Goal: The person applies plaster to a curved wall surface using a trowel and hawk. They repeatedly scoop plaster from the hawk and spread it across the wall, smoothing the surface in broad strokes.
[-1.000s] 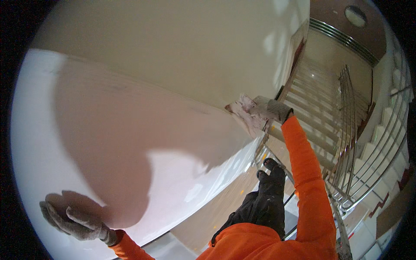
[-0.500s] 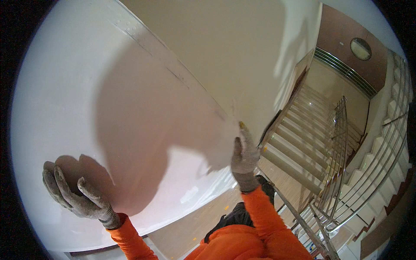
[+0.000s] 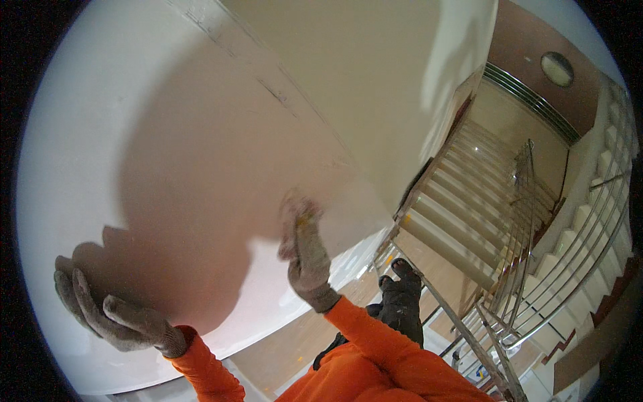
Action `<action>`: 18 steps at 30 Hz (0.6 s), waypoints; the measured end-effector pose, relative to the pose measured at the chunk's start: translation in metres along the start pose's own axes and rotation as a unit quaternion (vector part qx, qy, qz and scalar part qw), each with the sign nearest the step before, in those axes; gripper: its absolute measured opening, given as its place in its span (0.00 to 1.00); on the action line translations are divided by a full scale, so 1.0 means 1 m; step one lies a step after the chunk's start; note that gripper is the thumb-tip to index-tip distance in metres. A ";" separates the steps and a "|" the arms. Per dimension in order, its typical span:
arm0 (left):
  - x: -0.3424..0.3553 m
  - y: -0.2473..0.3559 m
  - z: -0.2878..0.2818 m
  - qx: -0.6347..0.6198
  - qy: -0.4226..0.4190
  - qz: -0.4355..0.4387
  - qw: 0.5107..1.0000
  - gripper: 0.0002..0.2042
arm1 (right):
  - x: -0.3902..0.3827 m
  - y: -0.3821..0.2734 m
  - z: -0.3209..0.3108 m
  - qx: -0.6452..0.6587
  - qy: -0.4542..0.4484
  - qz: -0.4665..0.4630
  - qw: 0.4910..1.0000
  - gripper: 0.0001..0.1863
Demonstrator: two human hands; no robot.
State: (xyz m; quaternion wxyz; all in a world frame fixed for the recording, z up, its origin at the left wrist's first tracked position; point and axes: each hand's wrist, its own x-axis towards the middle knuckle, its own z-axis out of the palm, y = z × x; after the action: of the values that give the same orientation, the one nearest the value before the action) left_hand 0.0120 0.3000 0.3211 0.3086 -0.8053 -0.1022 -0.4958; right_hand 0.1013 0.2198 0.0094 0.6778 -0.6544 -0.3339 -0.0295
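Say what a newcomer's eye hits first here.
Orange sleeves jump out at the lower edge. The gloved left hand is at lower left before the pale wall; the gloved right hand, near the middle, holds a blurred pinkish thing. Stairs with metal rails run along the right side.

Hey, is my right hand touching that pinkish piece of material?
Touching. The head view shows the right hand with the blurred pinkish piece right along its fingers, no gap visible.
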 end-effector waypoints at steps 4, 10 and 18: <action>0.003 -0.009 -0.011 0.047 -0.021 0.012 0.999 0.23 | -0.032 -0.049 -0.047 0.174 -0.190 0.042 0.965 0.26; 0.008 -0.020 -0.021 0.083 -0.056 0.044 0.994 0.20 | 0.004 0.042 -0.083 0.184 0.021 0.369 0.911 0.12; 0.006 -0.036 -0.024 0.111 -0.053 0.011 0.992 0.20 | 0.071 0.044 -0.056 0.336 0.087 0.446 0.825 0.15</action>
State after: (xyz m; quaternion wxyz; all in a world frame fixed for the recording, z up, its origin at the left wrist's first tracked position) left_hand -0.0199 0.3135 0.3477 0.3960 -0.7923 -0.1641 -0.4342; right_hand 0.2002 0.2029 0.0106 0.8214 -0.4584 0.0650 0.3332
